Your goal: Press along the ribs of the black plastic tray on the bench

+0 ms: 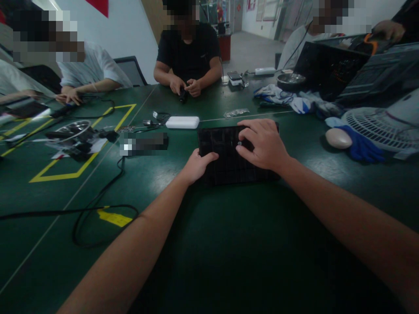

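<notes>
A flat black tray [225, 168] marked with faint grid lines lies on the green table in front of me. My left hand [196, 165] grips its left edge, thumb over the top and the other fingers hidden beneath or behind. Above the right part of the tray, my right hand [262, 144] is closed in a pinch. Between its thumb and index finger shows a small shiny metal piece [240, 143], too small to name exactly. Darkness hides whatever lies inside the tray.
Beyond the tray lie a white power bank [182, 122] and a plastic bag [236, 113]. Left are a black cable [98, 198] and a metal bowl [73, 131]. At right sit a white fan grille [376, 128], blue glove [363, 146] and pale oval object [338, 138]. Several people surround the table.
</notes>
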A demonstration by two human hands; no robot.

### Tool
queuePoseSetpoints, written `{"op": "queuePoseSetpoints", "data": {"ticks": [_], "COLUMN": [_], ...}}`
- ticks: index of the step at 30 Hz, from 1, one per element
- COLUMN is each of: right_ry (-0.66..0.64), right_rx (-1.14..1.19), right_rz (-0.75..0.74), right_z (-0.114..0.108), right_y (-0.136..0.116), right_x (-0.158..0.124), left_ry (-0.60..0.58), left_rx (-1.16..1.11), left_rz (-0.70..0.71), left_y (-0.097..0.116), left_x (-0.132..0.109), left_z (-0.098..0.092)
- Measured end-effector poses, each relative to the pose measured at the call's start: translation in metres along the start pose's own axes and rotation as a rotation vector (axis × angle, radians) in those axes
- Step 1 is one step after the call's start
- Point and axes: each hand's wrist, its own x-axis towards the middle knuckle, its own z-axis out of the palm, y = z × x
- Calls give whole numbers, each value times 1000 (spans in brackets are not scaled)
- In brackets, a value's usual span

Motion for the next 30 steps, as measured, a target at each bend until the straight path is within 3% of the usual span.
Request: {"op": "queuePoseSetpoints", "data": {"ticks": [30], "right_ry": [2], "right_rx": [-3], "right_rz": [1], "right_z": [0], "right_y": [0], "right_x": [0], "left_ry": [32], "left_rx": [-54], "left_rz": [-18], "left_y": [-3], "left_x": [1], "left_z": [-1]}}
